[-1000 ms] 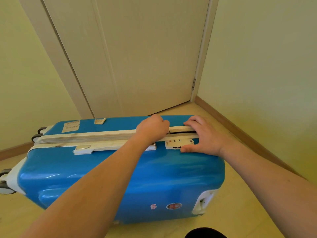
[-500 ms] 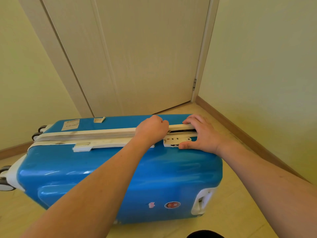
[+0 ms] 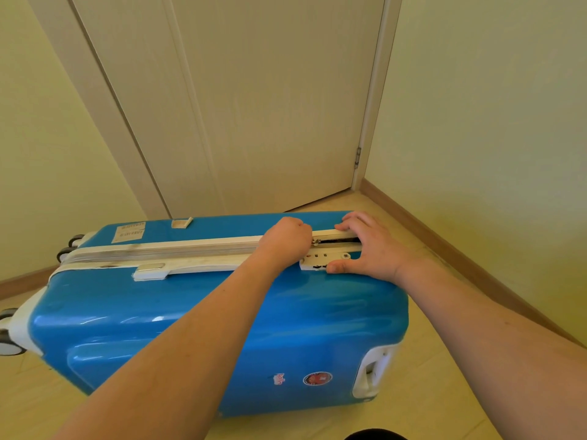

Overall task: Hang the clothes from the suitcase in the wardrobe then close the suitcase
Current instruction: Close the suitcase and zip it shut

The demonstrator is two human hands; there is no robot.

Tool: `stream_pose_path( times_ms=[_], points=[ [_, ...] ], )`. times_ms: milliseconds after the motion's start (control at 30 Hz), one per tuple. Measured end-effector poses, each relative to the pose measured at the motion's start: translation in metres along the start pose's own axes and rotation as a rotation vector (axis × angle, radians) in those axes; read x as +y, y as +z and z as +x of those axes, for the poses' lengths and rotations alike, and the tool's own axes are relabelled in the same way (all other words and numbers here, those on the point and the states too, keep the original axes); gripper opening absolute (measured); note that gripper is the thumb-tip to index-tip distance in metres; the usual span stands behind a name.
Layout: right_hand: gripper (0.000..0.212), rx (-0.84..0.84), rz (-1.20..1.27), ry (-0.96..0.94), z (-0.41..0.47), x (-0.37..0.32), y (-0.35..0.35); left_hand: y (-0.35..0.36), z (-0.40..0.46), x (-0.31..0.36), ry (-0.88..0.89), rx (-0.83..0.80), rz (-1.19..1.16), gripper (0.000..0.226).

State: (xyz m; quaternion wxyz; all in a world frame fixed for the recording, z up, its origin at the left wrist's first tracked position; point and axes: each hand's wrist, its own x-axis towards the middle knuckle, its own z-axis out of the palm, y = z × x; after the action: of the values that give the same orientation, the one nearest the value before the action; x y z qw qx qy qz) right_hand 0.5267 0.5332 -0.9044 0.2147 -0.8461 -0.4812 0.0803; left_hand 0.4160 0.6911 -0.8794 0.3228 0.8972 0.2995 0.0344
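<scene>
A blue hard-shell suitcase (image 3: 203, 328) with white trim stands on its long side on the floor, its zipper seam (image 3: 178, 246) facing up. My left hand (image 3: 286, 241) is curled into a fist on the seam and pinches the zipper pull at the end of the zipped stretch. A short gap of unzipped seam (image 3: 340, 240) shows between my hands. My right hand (image 3: 368, 249) lies spread across the seam, fingers on the far side and thumb beside the white combination lock (image 3: 320, 260). No clothes or wardrobe are in view.
A closed pale door (image 3: 254, 106) stands just behind the suitcase, with walls on both sides and a wooden skirting board (image 3: 460, 249) along the right. The suitcase wheels (image 3: 8, 341) point left. Light floor (image 3: 444, 392) lies in front.
Both hands stay on the zipper seam. My right hand has slid slightly left, its thumb closer along the lock; the suitcase has barely moved.
</scene>
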Motion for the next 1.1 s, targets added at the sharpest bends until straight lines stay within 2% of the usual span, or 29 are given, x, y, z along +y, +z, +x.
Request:
stream_pose_path(
  times_ms=[100, 167, 233, 300, 367, 500, 600, 733, 800, 867, 967, 1100],
  points=[
    [0.1, -0.001, 0.016, -0.005, 0.0, 0.002, 0.001, -0.002, -0.001, 0.001, 0.013, -0.011, 0.029, 0.029],
    [0.082, 0.069, 0.191, 0.043, 0.0, 0.007, 0.005, 0.0, -0.005, 0.001, -0.022, -0.016, 0.021, 0.029],
    [0.057, 0.198, 0.419, 0.163, -0.002, 0.015, 0.01, 0.003, -0.004, -0.002, -0.059, 0.011, -0.025, 0.027],
    [0.046, 0.235, 0.538, 0.322, -0.001, 0.024, 0.013, 0.006, -0.01, -0.001, -0.092, 0.025, -0.078, 0.023],
    [0.049, 0.2, 0.572, 0.41, 0.003, 0.03, 0.017, 0.004, -0.018, 0.003, -0.038, 0.024, -0.014, 0.023],
    [0.042, 0.172, 0.56, 0.428, 0.017, 0.03, 0.017, 0.0, -0.036, 0.002, 0.162, -0.015, 0.299, 0.014],
    [0.044, 0.166, 0.586, 0.466, 0.021, 0.033, 0.015, -0.002, -0.04, -0.012, 0.236, 0.035, 0.547, 0.025],
    [0.084, 0.091, 0.805, 0.653, 0.017, 0.035, 0.013, -0.004, -0.043, -0.019, 0.197, 0.11, 0.648, 0.029],
    [0.093, 0.066, 0.825, 0.73, 0.019, 0.032, 0.012, 0.004, -0.044, -0.008, 0.271, 0.141, 0.698, 0.031],
    [0.09, 0.023, 0.88, 0.783, 0.021, 0.031, 0.008, 0.016, -0.044, 0.007, 0.344, 0.177, 0.667, 0.033],
    [0.069, -0.062, 1.116, 0.858, 0.01, 0.044, 0.009, 0.033, -0.039, 0.02, 0.375, 0.165, 0.557, 0.038],
    [0.061, 0.024, 1.384, 0.89, -0.019, 0.081, 0.025, 0.05, -0.033, 0.028, 0.489, 0.221, 0.593, 0.034]
  ],
)
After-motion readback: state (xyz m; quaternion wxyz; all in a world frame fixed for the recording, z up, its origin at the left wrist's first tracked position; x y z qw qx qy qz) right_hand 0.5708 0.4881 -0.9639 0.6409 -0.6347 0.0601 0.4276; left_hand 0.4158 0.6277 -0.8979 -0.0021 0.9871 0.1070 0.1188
